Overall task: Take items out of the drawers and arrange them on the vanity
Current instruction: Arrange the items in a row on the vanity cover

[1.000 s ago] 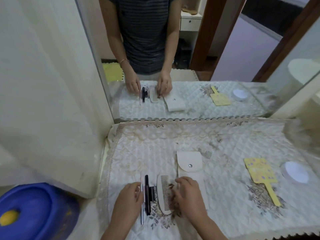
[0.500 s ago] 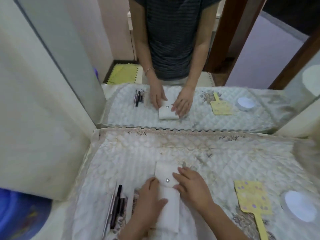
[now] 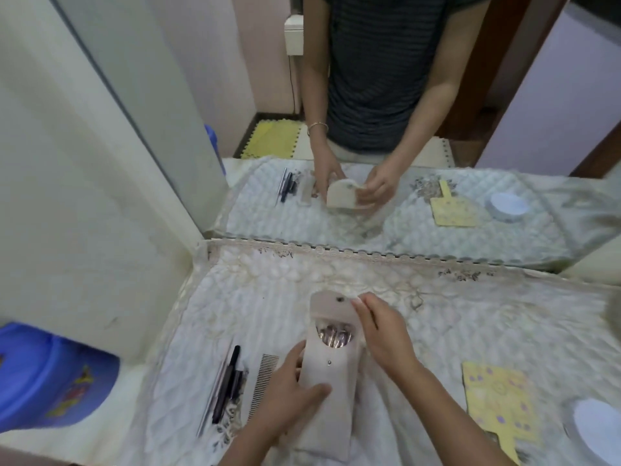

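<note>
My left hand (image 3: pixel 295 395) is clamped around the lower body of the beige snap pouch (image 3: pixel 331 391), thumb across its front and fingers wrapped behind its left edge, pinning it against the quilted cloth on the desk (image 3: pixel 453 317). My right hand (image 3: pixel 383 327) pinches the far right edge of the pouch's flap (image 3: pixel 331 302), folding it back away from me, so the mouth is open and a cluster of metal tool tips (image 3: pixel 334 334) shows inside; I cannot tell what the tools are.

The risk I see is in the pouch itself. It is soft and only held low down, so if I tilt its mouth downward while reaching in, I expect the tools could slide out together and scatter. Letting go of the flap may let it fall back over the opening.

Just left of my left hand lies a pale comb (image 3: pixel 263 385), partly under my fingers, and beyond it a black pen-like stick (image 3: pixel 226 381) beside a thin metal rod (image 3: pixel 215 391). A sideways nudge from my left wrist would likely knock that neat row askew.

Well off to my right hand's side lie a yellow hand mirror (image 3: pixel 497 398) and a round white lid (image 3: pixel 598 428), clear of any reach.
</note>
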{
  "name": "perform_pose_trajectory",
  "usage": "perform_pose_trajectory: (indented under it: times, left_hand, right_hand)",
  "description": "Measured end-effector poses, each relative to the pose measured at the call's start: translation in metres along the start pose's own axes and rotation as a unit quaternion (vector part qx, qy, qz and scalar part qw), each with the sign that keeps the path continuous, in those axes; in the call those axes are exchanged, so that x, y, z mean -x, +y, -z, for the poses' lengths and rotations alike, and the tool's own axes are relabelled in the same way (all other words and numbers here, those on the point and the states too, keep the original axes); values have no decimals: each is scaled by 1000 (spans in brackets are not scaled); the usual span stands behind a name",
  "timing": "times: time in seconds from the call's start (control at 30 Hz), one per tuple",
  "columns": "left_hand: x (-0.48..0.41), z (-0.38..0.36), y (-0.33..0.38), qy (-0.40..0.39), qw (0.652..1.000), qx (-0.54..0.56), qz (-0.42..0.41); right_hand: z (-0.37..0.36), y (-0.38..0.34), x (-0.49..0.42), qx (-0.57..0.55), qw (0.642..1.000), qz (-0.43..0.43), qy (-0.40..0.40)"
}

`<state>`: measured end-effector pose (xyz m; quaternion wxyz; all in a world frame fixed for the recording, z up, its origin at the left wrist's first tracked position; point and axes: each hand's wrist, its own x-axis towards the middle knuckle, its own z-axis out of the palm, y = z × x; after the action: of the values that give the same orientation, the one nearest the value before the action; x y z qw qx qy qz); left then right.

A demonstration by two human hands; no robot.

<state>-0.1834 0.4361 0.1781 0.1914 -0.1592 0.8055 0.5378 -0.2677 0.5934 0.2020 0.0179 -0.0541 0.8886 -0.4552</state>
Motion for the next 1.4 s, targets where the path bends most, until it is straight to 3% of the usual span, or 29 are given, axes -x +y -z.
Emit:
perform_pose_trajectory:
  times: [0.13,0.2,0.33,0.43,0.5,0.57,0.73,1.07,1.23,1.4]
  left_hand:
    - [11,12,37,-54,981,186,-32]
    - [15,15,58,-54,977,203,-44]
    - [23,9,77,3,979,192,-67]
    - [29,9,77,50,976,204,-56]
    - [31,13,74,82,974,207,-47]
    - [32,16,71,92,976,191,-45]
    - [34,22,60,101,985,136,-26]
    - [45,22,43,56,995,80,-14]
    - [48,24,40,39,996,77,-15]
    - [49,25,34,36,997,52,-37]
  right_hand:
    - [23,-32,5,-153,988,-35,14]
    - [32,-44,7,-195,980,-49,15]
    - [37,-56,12,-76,991,-28,102]
    - [44,-62,28,36,980,91,173]
    - [45,-67,45,-7,983,142,120]
    - [41,-70,58,-28,989,147,16]
    - [28,-73,71,34,985,130,-105]
    - [16,-80,81,60,971,64,-220]
    - [13,-82,82,96,960,75,-253]
    - [7,-80,80,6,963,11,-269]
